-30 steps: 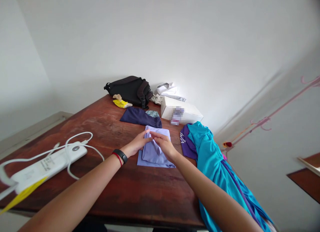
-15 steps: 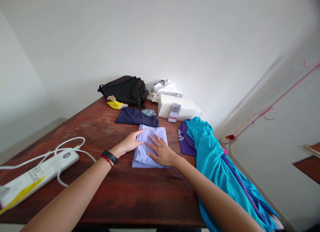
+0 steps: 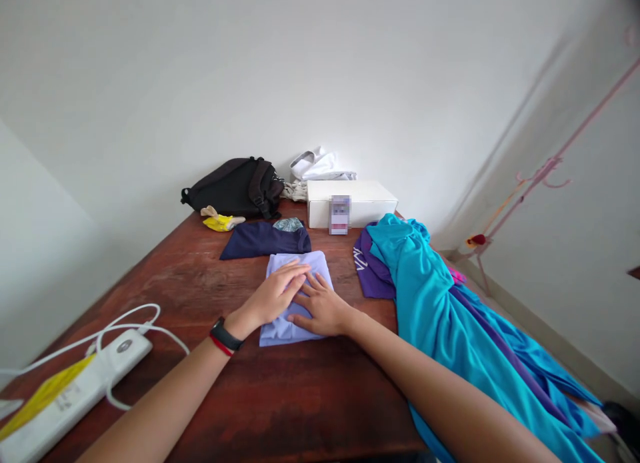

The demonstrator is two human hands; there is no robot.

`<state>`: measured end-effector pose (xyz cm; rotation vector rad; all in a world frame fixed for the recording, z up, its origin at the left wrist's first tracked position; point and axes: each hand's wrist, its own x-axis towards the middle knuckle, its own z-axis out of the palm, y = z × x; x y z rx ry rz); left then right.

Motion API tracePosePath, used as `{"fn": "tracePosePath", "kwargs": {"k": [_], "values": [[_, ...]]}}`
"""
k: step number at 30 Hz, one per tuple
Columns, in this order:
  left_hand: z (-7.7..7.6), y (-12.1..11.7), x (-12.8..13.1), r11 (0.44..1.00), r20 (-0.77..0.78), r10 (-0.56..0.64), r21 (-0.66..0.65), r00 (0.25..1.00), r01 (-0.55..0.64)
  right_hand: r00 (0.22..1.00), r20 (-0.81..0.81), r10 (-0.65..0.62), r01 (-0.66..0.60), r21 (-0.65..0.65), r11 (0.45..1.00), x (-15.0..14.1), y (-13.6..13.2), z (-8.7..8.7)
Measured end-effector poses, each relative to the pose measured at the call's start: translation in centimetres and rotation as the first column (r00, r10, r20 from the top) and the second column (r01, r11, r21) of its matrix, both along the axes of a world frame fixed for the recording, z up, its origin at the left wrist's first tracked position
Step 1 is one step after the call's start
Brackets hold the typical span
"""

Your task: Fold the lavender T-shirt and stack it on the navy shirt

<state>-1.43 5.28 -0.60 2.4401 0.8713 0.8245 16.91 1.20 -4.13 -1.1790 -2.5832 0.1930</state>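
The left hand [image 3: 270,296] and right hand [image 3: 323,308] have slid closer together, fingertips nearly meeting, both open and pressing flat, grasping nothing, on a folded lilac cloth [image 3: 319,266], which lies on the wooden counter [image 3: 320,390] just in front of a folded navy cloth [image 3: 263,243]

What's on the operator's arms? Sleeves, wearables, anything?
Both arms are bare, no sleeves or gloves. The left arm has a black wristband and a thin red cord at the wrist. The right arm shows nothing worn. Neither the left hand nor the right hand shows a ring.
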Motion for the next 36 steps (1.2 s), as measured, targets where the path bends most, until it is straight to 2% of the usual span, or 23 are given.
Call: {"fn": "tracePosePath", "kwargs": {"k": [4,7,10,13,18,21,27,30,33,36], "values": [[-0.2,2.8,2.6,0.986,-0.266,-0.161,-0.077,0.951,0.145,1.0,-0.026,0.016,-0.016,0.012,1.0,0.1,0.0,0.0],[-1.5,5.9,3.7,0.974,-0.419,-0.213,-0.158,0.883,0.161,1.0,-0.027,0.011,-0.011,0.01,1.0,0.2,-0.3,0.1],[-3.0,8.3,3.9,0.971,-0.472,-0.239,-0.138,0.848,0.197,1.0,-0.023,0.017,-0.017,0.009,1.0,0.1,-0.6,0.3],[-4.0,9.3,3.7,0.969,-0.474,-0.245,-0.091,0.846,0.229,1.0,-0.004,0.027,-0.027,-0.005,1.0,-0.1,-0.9,0.4],[-3.6,9.4,3.8,0.973,-0.486,-0.231,-0.097,0.843,0.21,0.999,0.009,0.048,-0.046,-0.1,0.994,-0.6,-1.9,1.0],[-3.2,9.2,4.0,0.977,-0.508,-0.211,-0.079,0.835,0.198,0.994,0.005,0.108,-0.106,-0.155,0.982,-0.8,-3.0,1.5],[-3.4,7.6,3.7,0.994,-0.49,-0.098,-0.001,0.866,0.112,0.975,0.001,0.22,-0.214,-0.241,0.947,-1.1,-4.4,2.5],[-3.4,7.0,3.0,0.995,-0.474,-0.092,-0.02,0.876,0.093,0.967,-0.003,0.255,-0.246,-0.268,0.931,-1.0,-4.5,2.8],[-2.5,6.7,2.0,0.996,-0.444,-0.083,-0.076,0.892,0.055,0.943,-0.023,0.333,-0.325,-0.297,0.898,-1.0,-4.7,3.2],[-0.9,6.8,0.7,0.994,-0.444,-0.048,-0.111,0.895,-0.002,0.914,-0.049,0.402,-0.395,-0.325,0.859,-1.0,-5.0,3.8]]}}
